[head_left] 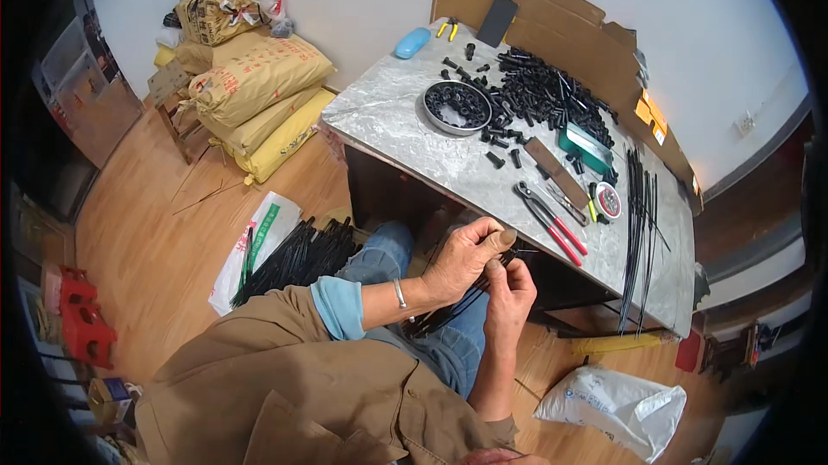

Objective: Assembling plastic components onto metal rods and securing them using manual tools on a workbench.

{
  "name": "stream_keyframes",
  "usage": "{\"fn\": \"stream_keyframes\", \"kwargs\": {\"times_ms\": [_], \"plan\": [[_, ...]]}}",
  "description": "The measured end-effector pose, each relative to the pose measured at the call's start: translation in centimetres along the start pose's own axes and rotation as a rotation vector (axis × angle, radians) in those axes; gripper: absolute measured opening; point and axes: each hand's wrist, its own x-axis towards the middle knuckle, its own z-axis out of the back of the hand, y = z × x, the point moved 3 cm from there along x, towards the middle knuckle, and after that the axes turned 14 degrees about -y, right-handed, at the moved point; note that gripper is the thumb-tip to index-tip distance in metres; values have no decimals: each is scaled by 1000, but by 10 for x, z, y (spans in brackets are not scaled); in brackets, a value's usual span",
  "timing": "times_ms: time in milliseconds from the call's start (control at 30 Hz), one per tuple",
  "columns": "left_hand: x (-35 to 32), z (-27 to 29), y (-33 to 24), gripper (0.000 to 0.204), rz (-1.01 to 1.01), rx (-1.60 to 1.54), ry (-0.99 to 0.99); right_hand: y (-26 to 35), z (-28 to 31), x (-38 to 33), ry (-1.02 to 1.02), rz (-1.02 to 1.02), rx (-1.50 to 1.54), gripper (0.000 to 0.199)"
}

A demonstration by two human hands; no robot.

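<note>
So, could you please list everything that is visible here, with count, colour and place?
table: one, grey marble, centre
round bowl: one, metal, holds black parts
loose black parts: many, far side of table
pliers: one, red handles, near edge
cable ties: a bunch, black, right of table
blue case: one, far corner
sacks: several, yellow, stacked left
left hand: holds black ties over lap
right hand: pinches same ties
</note>
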Motion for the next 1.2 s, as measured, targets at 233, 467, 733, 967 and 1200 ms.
{"fn": "stream_keyframes", "kwargs": {"times_ms": [233, 467, 733, 967, 1200], "plan": [[9, 3, -9, 33, -116, 151, 1, -21, -3, 9, 43, 22, -100, 11], [45, 28, -23, 35, -185, 379, 139, -19, -12, 26, 154, -58, -59, 6], [234, 71, -105, 21, -1035, 1220, -249, -24, -26, 47, 162, -104, -74, 9], [285, 84, -92, 25, -929, 1690, -83, -36, -21, 66, 110, -110, -144, 8], [296, 83, -95, 19, -909, 1637, -47, -33, -30, 73, 138, -130, -124, 8]]}}
